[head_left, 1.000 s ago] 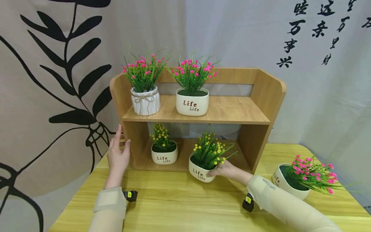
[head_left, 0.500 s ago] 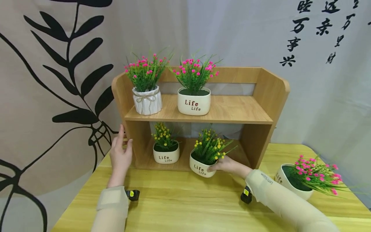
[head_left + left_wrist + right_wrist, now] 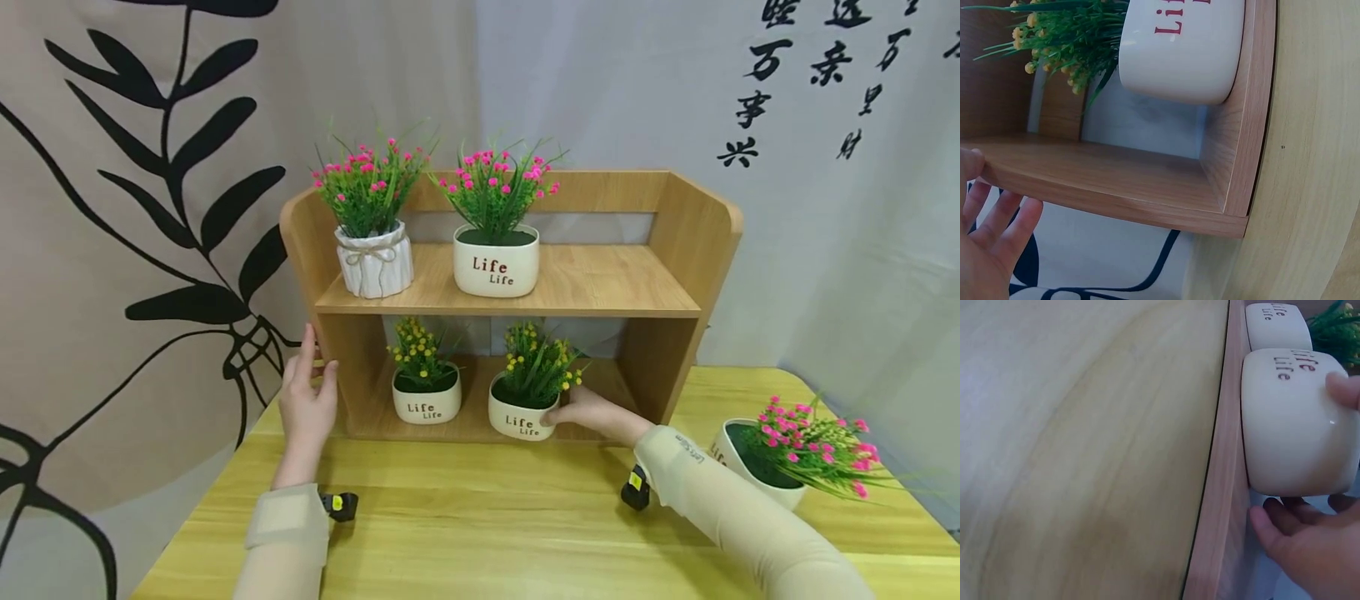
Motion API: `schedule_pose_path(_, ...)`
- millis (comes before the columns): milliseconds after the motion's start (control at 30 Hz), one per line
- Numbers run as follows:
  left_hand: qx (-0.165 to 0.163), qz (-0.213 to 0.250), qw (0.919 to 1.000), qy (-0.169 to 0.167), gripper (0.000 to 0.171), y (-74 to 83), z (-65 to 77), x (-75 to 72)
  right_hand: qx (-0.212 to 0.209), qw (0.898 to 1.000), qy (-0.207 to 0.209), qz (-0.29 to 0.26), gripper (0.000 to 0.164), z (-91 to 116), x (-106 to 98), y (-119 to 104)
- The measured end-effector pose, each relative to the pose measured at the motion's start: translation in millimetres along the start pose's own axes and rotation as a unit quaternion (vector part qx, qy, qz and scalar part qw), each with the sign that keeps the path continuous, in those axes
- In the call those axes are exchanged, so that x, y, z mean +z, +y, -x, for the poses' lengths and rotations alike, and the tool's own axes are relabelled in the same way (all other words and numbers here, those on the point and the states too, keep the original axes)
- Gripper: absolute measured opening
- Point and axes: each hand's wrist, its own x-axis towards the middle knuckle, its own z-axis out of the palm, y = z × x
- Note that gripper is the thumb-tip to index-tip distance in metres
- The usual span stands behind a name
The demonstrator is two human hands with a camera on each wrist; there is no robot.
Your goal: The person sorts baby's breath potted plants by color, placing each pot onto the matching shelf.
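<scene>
A white "Life" flowerpot [image 3: 517,417] with yellow artificial flowers is at the front edge of the lower shelf. My right hand [image 3: 588,414] grips its right side, thumb in front; in the right wrist view the fingers of the right hand [image 3: 1316,544] are at the near end of the pot [image 3: 1294,425]. Left of it stands a similar yellow-flowered pot [image 3: 426,404]. At the left side of the wooden shelf unit [image 3: 510,307], my left hand [image 3: 307,408] rests with straight fingers against the side panel [image 3: 1110,181], thumb at its front edge.
On the upper shelf stand a white pot tied with string [image 3: 375,262] and a "Life" pot [image 3: 495,265], both with pink flowers. Another pink-flowered pot [image 3: 757,475] leans over on the table [image 3: 465,517] at the right. A printed curtain [image 3: 600,83] hangs behind.
My right hand has moved the yellow-flowered pot up and back, from in front of the lower shelf to its front edge, and it is now more upright. My left hand has stayed at the side panel.
</scene>
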Motion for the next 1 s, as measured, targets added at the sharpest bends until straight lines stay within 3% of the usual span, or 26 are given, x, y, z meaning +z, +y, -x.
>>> schedule_pose_path(133,-0.006,-0.008,0.9999,0.001,0.069,-1.7,-1.2,-0.8,-0.016,0.999,0.025,-0.023,0.055,-5,-1,1)
schedule_pose_path(367,-0.02,-0.009,0.9997,-0.007,0.07,-1.0,-0.8,-1.2,-0.006,0.996,0.053,-0.065,0.07,-8,1,0)
schedule_pose_path(1000,-0.001,0.01,0.9999,-0.004,0.069,-2.7,-1.0,0.2,-0.011,0.996,0.064,-0.063,0.074,-13,8,-2)
